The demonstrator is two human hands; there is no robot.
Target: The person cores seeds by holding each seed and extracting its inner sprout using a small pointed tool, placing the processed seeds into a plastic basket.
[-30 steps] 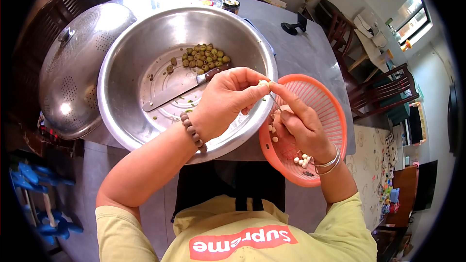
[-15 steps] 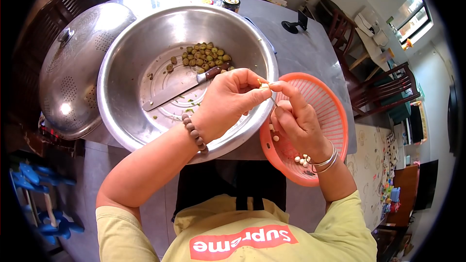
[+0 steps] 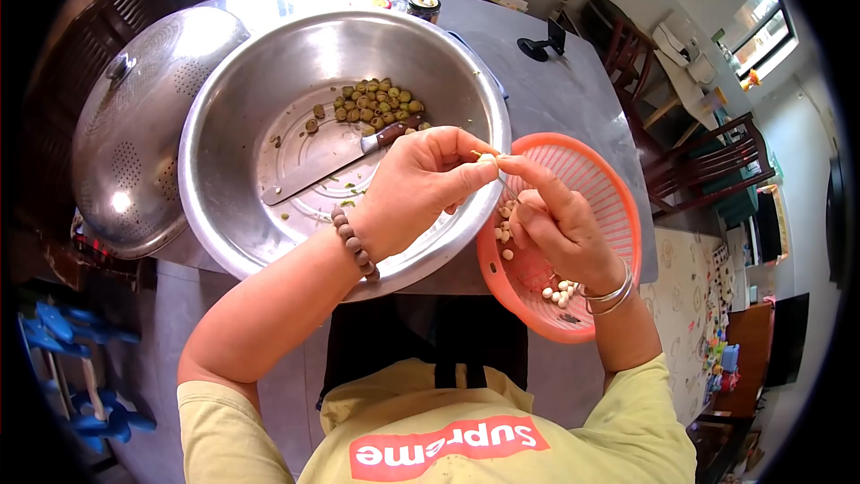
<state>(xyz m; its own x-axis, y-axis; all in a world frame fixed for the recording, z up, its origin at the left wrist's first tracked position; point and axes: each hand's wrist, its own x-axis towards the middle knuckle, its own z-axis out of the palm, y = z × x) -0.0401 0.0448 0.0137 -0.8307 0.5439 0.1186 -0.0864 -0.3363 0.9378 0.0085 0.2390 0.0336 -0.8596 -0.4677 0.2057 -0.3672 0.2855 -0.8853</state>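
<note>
Over the bowl's right rim, my left hand (image 3: 430,175) pinches a small white peeled lotus seed (image 3: 486,159) between thumb and forefinger. My right hand (image 3: 560,220) is closed around a thin metal pick (image 3: 509,186), its forefinger reaching to the seed. Beneath my right hand is an orange plastic basket (image 3: 618,242) with several white lotus seeds (image 3: 561,292) in it. Inside the large steel bowl (image 3: 215,206) lie a pile of greenish-brown lotus seeds (image 3: 376,103) and a broad knife (image 3: 322,168) with a dark wooden handle. Green and pale scraps are scattered around the blade.
A perforated steel lid (image 3: 143,116) leans at the bowl's left. Towards the back of the grey table (image 3: 573,99) stand a dark-lidded jar (image 3: 424,7) and a small black stand (image 3: 543,43). Wooden chairs (image 3: 717,157) surround the table; a blue stool (image 3: 85,376) is at lower left.
My right hand has shifted slightly right and down, uncovering more seeds in the basket. The left hand stays almost still, keeping its pinch on the lotus seed.
</note>
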